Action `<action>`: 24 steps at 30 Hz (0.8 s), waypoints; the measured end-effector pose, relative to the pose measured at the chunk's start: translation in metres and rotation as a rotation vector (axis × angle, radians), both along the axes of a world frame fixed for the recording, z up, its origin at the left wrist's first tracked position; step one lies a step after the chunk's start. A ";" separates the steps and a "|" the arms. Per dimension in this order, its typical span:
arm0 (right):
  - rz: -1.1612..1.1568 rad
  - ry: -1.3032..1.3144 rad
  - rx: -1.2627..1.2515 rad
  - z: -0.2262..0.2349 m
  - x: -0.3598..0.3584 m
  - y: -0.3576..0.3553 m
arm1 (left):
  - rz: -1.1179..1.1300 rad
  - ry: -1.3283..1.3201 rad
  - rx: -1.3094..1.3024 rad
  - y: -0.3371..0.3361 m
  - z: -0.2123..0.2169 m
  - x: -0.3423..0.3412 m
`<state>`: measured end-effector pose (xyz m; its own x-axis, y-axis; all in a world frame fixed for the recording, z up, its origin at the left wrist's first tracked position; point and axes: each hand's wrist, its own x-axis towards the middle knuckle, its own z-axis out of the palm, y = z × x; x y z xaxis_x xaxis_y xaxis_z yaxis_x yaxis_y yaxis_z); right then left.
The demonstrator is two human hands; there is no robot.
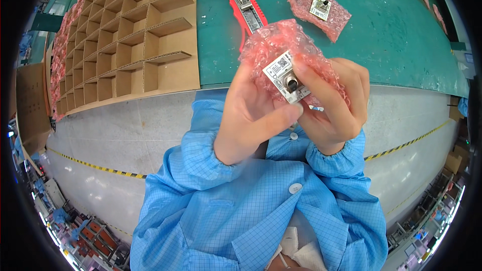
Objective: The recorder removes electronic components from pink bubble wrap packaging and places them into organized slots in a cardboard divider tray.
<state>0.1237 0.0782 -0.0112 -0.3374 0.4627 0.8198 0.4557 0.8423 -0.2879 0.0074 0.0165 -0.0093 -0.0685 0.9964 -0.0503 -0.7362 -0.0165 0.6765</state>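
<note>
From the head view I see a green-matted bench [391,45] above a grey floor. My left hand [251,115] and right hand [334,105] pinch a small white-labelled board with a metal knob [285,78], tilted down-right, in pink bubble wrap [281,40]. A cardboard divider grid [125,35] sits left.

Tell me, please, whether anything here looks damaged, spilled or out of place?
Nothing stands out. Both hands, left hand and right hand, hold a small module in pink bubble wrap; a second wrapped module lies flat on the green mat.
</note>
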 end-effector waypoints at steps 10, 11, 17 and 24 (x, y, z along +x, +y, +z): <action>0.310 0.003 -0.498 0.026 0.019 0.002 | 0.074 0.413 0.290 0.003 -0.020 -0.020; 0.305 -0.080 -0.459 0.029 0.022 0.002 | 0.072 0.412 0.288 0.003 -0.019 -0.021; 0.239 -0.233 -0.352 0.040 0.026 0.003 | 0.178 0.773 0.272 0.004 -0.007 -0.027; 0.108 -0.370 -0.281 0.048 0.024 -0.002 | 0.192 1.284 0.398 0.002 0.009 -0.037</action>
<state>0.1478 0.0761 0.0366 -0.6418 0.5951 0.4837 0.4845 0.8036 -0.3458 -0.0300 0.0188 -0.0004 0.0130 0.8978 0.4403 0.4408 -0.4004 0.8034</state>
